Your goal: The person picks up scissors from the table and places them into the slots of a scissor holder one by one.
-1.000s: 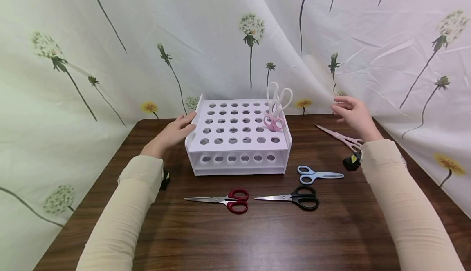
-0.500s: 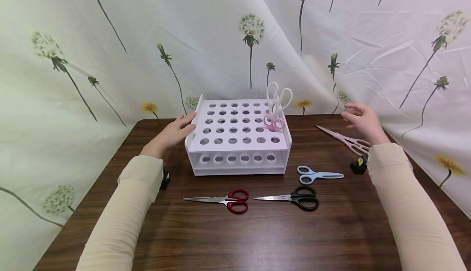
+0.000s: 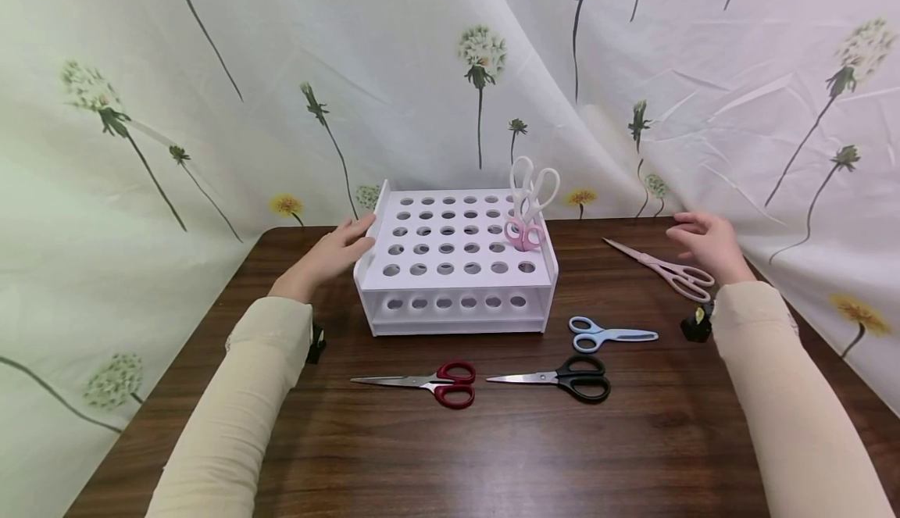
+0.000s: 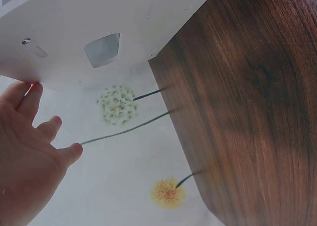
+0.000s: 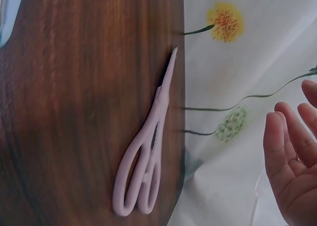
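Observation:
My left hand [image 3: 329,259] touches the left side of a white rack [image 3: 450,277] with rows of round holes; in the left wrist view its fingertips meet the rack's edge. My right hand [image 3: 712,246] hovers over the far right of the table, fingers loosely bent and holding nothing. Below it lies a pair of pale pink scissors [image 5: 148,151], handles toward me, tip pointing back left. Two pairs stand handles up in the rack's right column: white-handled scissors [image 3: 529,196] and, in front, pink-handled scissors [image 3: 523,234]. Their blades are mostly hidden inside the rack.
Blue scissors [image 3: 608,335] lie right of the rack. Black-handled scissors [image 3: 562,378] and red-handled scissors [image 3: 436,384] lie in front of it, on the dark wooden table [image 3: 478,463]. A white flower-printed cloth [image 3: 422,73] hangs behind the table.
My right hand has moved right and down toward the pale pink scissors, whose handles are now uncovered in the head view. The left hand and the rack have stayed put.

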A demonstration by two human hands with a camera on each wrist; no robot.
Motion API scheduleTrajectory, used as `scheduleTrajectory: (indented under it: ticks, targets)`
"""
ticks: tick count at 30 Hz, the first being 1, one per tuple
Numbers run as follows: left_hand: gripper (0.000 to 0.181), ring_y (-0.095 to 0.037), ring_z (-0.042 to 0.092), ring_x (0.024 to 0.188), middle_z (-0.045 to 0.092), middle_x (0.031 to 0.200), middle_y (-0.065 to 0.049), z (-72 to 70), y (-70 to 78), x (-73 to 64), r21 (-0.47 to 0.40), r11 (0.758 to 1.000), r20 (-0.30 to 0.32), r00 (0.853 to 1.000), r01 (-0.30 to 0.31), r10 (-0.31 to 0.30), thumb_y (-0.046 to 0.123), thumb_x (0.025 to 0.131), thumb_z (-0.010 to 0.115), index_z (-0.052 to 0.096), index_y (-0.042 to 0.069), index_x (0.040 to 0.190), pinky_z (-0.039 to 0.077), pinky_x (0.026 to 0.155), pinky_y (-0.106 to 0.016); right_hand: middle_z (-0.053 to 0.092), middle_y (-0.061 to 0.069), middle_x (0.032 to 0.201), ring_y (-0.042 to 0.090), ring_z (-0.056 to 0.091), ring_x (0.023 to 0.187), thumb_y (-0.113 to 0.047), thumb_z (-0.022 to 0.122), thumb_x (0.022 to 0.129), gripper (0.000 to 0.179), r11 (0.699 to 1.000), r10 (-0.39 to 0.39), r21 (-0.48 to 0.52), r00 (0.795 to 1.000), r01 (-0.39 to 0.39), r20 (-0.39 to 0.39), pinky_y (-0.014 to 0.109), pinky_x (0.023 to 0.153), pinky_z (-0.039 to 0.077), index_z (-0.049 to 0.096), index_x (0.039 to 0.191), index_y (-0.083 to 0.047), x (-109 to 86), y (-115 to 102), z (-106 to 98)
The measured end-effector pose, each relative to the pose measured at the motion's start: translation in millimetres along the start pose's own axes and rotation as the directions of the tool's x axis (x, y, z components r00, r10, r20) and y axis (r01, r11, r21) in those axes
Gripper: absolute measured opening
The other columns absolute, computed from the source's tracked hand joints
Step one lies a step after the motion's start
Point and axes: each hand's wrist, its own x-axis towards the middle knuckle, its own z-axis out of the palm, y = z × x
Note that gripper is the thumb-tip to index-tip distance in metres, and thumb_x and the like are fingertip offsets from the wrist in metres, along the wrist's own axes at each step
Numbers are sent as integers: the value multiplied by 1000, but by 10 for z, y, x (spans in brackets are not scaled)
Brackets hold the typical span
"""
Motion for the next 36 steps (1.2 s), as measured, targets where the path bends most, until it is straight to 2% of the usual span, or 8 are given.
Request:
scheduleTrajectory:
  ticks: [4,6,8,13,20,26,33,36]
  targets:
    - [60,-33,-4,137,-3,152,-14,2,0,1,-1,1000,2,1000,2,-2,42,97,37,13,24,149,8,103,-58,62,6,97,7,60,55,-19,57,92,50,998,42,-49,999,-42,-3,24,56,51,41,128,12,-36,58,-21]
    - [60,-32,-4,137,-2,152,-14,2,0,5,2,1000,0,1000,1,-1,43,97,37,14,24,149,8,103,-58,56,24,111,9,61,55,-23,57,92,53,995,73,-65,997,-72,7,24,57,52,40,130,11,-51,95,-30]
    - [60,-31,-4,137,-2,152,-13,1,-2,11,5,1000,-1,1000,0,0,43,97,37,14,24,149,8,103,-58,46,34,121,10,61,57,-26,56,92,57,993,102,-68,995,-100,24,26,59,52,37,133,10,-64,137,-41]
    - [60,-32,-4,137,-2,152,-14,-4,-5,18,6,1000,0,1000,0,0,44,97,37,14,24,149,8,103,-58,42,35,125,6,62,61,-29,56,92,62,989,132,-74,990,-129,43,28,62,52,34,135,10,-102,238,-78]
    - [61,-34,-3,137,-3,152,-16,-5,-4,15,8,1000,2,1000,0,0,44,97,37,13,23,149,8,103,-59,42,38,123,0,59,64,-21,55,93,57,988,136,-76,989,-131,57,36,68,53,33,133,15,-169,323,-97]
    - [61,-36,-3,136,-4,152,-16,-4,-9,17,2,1000,5,1000,16,-16,45,97,37,13,25,149,8,102,-60,42,38,124,-8,53,70,-21,56,93,59,979,189,-92,980,-183,68,34,69,53,32,134,14,-209,390,-114]
    - [61,-38,-2,136,-4,152,-17,-2,-11,14,3,1000,3,1000,10,-10,44,97,38,14,24,149,9,102,-60,46,38,120,9,57,77,-23,59,90,59,966,202,-176,978,-191,48,31,63,51,38,131,13,-231,502,-127]
    - [60,-37,-2,136,-4,152,-17,-4,-9,12,5,1000,4,1000,5,-5,43,97,37,14,24,149,9,103,-59,45,38,119,4,58,71,-21,60,90,58,970,202,-144,978,-194,45,32,63,53,37,130,15,-244,525,-113]
